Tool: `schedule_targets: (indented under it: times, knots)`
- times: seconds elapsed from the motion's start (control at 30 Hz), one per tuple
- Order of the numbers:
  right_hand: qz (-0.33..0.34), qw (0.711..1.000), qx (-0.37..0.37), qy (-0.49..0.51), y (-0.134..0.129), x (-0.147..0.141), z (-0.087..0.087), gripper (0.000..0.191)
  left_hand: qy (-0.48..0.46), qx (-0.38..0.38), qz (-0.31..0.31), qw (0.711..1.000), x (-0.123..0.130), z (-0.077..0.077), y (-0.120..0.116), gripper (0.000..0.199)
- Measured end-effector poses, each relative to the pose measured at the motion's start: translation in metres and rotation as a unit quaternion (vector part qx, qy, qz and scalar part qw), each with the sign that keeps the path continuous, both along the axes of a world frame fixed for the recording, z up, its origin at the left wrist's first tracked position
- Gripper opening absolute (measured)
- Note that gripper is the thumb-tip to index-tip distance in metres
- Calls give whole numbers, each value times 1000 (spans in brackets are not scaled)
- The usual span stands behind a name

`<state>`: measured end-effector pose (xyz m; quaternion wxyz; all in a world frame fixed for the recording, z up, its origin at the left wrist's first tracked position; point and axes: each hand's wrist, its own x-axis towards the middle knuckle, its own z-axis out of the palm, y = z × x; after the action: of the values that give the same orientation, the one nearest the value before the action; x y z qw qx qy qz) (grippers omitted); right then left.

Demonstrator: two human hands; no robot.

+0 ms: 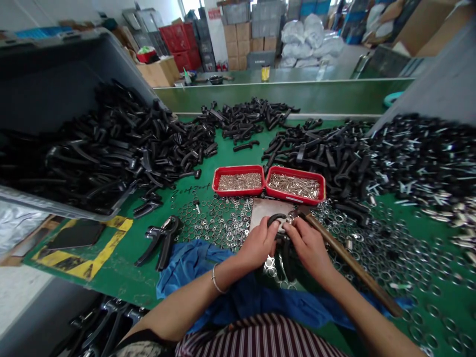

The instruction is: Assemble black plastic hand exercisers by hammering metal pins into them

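Note:
My left hand [260,239] is closed on a black curved handle of a hand grip exerciser [286,258]. From the other side my right hand [308,243] pinches the same piece near a shiny metal part at its top. My fingers hide much of the joint. Both hands are over the near edge of a flat metal plate [260,210]. Just right of them lies a hammer [353,263], its wooden handle slanting toward me. A hand grip with a coil spring [163,240] rests on the green table to the left.
Two red trays [238,193] of small metal pins stand beyond the plate. Loose metal rings [420,277] cover the table. Black handles [245,119] are piled behind and spill from a grey crate [122,210] at left. A blue cloth [201,253] lies along the front edge.

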<state>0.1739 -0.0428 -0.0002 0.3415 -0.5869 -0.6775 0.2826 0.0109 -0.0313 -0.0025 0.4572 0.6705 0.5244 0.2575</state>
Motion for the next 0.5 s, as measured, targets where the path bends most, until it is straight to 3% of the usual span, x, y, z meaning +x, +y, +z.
schedule_targets:
  times: [0.13,0.3,0.5]
  knots:
    - [39,999,-33,16,-11,2,9,32,132,78,-43,987,-14,5,-6,50]
    - [146,983,-88,64,-29,1,18,28,148,115,-198,962,-37,14,-15,69]
    - [134,985,-102,36,-41,-8,18,28,169,116,-261,943,-42,29,-16,76]
